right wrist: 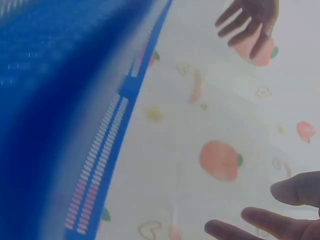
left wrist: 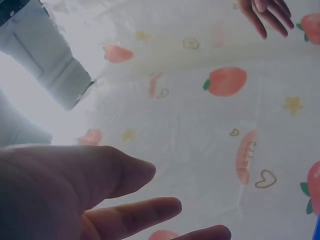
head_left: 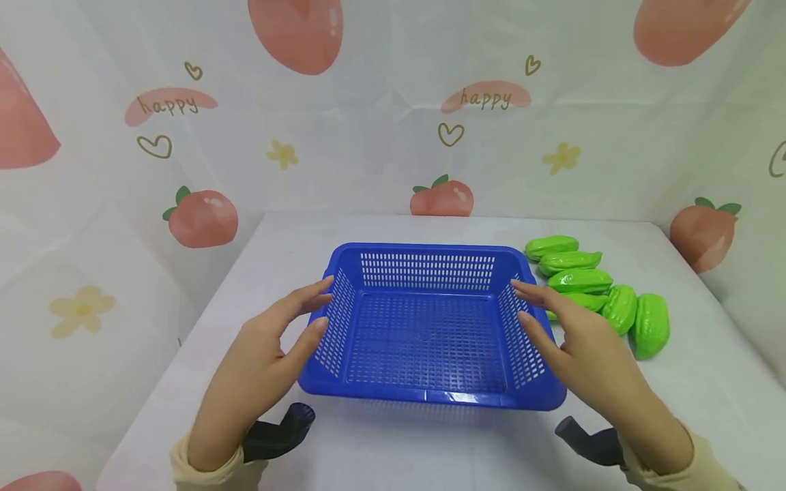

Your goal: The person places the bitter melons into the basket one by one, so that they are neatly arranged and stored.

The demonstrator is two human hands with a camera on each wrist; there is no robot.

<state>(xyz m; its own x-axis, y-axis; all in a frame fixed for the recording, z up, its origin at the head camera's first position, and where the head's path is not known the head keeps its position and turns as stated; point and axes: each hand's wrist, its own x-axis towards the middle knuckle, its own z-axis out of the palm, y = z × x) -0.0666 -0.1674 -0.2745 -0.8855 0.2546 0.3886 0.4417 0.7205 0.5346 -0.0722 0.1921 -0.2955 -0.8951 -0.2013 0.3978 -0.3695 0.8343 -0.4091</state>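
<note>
A blue plastic basket (head_left: 393, 397) with slotted walls stands on the white table, and nothing lies in it. My left hand (head_left: 260, 361) hovers at its left side, fingers loosely bent and thumb apart. Over the right side is my right hand (head_left: 586, 348) in a mirrored pose, holding nothing. In the left wrist view, the left hand (left wrist: 95, 185) has only air between thumb and fingers. The right wrist view shows the basket (right wrist: 40, 115) close up, apart from the right hand (right wrist: 285, 215).
Several glossy green ridged fruits (head_left: 580, 280) lie on the table (head_left: 688, 423) right of the basket, one partly hidden behind the right hand. A white cloth (head_left: 368, 157) printed with peaches surrounds the table at the back and sides. Black bands with stubs circle both wrists.
</note>
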